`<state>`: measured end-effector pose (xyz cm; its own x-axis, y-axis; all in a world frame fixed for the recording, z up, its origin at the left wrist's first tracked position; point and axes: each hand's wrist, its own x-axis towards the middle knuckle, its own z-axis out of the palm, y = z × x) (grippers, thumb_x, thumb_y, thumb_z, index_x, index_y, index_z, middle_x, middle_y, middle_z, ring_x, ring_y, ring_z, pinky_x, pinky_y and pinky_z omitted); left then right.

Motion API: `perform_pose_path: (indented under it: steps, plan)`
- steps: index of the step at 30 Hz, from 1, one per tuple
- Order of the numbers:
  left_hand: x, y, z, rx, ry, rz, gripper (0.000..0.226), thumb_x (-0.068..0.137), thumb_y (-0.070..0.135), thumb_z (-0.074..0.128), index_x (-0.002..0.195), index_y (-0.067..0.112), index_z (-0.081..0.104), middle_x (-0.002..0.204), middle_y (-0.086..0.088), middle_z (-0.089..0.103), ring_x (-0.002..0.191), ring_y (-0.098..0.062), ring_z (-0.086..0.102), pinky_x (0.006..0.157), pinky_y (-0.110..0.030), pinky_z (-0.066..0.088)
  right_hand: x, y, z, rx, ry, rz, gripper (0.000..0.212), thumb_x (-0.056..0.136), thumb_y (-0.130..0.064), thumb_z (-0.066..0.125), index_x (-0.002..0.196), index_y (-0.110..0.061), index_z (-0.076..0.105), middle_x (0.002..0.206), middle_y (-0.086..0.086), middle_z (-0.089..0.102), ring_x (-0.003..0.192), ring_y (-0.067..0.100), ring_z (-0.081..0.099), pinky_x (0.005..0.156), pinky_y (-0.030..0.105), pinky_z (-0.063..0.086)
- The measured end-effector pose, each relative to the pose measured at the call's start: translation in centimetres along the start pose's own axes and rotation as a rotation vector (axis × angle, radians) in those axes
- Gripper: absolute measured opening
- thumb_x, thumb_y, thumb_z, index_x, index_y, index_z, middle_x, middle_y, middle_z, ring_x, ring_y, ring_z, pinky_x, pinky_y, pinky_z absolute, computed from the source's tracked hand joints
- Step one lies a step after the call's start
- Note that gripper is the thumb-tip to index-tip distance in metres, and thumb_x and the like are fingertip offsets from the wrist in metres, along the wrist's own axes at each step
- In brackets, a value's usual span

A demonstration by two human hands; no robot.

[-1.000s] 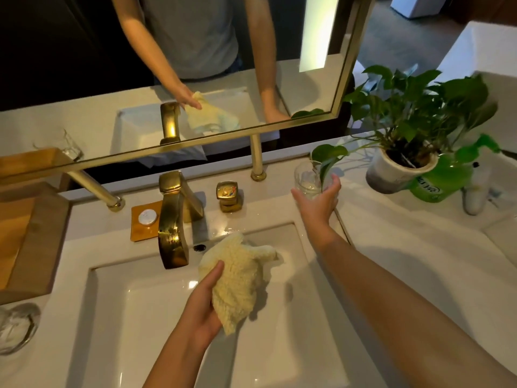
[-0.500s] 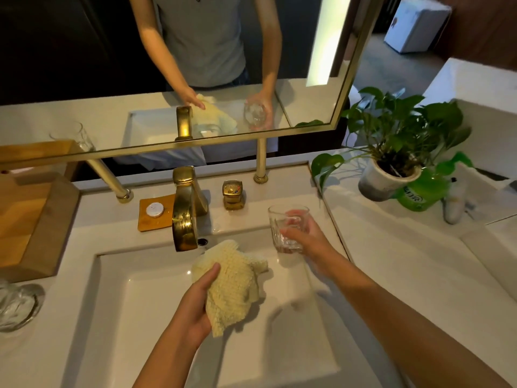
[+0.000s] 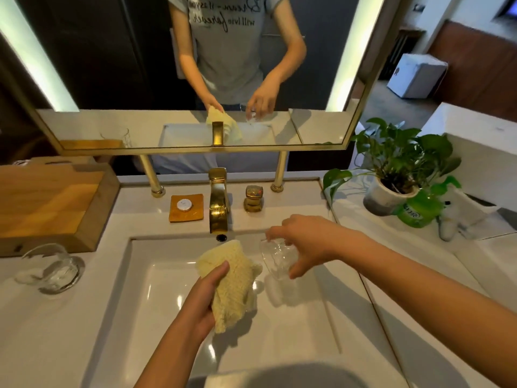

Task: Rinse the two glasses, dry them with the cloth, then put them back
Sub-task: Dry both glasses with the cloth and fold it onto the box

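Over the white sink basin (image 3: 167, 275), the right hand (image 3: 310, 242) fingers are clamped on a clear glass (image 3: 275, 259), tilted. The left hand (image 3: 201, 303) grips the nubby yellow cloth (image 3: 235, 281) beside it. A second glass (image 3: 50, 268) stands on the bench at left.

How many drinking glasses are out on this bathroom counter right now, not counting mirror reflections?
2. One glass is held tilted over the sink in the right hand. The other glass lies on its side on the counter's left, below the wooden tray.
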<state>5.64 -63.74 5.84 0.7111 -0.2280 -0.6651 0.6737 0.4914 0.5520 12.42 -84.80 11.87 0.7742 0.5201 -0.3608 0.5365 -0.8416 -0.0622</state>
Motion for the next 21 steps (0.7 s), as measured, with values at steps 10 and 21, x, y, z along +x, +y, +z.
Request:
perform_pose_path:
  steps: [10, 21]
  plan:
    - [-3.2, 0.9, -1.2, -0.011, -0.012, 0.146, 0.041, 0.089, 0.026, 0.055, 0.127, 0.01, 0.055, 0.109, -0.018, 0.069, 0.097, -0.034, 0.066, 0.072, -0.04, 0.054, 2.2, -4.7, -2.1, -0.033, 0.063, -0.18, 0.079, 0.071, -0.049, 0.078, 0.138, -0.03, 0.041, 0.12, -0.001, 0.059, 0.108, 0.018, 0.052, 0.084, 0.031, 0.048]
    - [-7.1, 2.2, 0.3, 0.745, -0.006, 0.443, 0.028, 0.08, 0.025, 0.071, 0.105, 0.029, 0.058, 0.074, 0.003, 0.065, 0.057, -0.005, 0.059, 0.05, -0.011, 0.045, 3.1, -7.2, -3.5, 0.481, -0.074, -0.364, 0.057, 0.066, -0.044, 0.083, 0.111, -0.019, 0.061, 0.094, -0.008, 0.064, 0.083, 0.006, 0.061, 0.066, 0.018, 0.052]
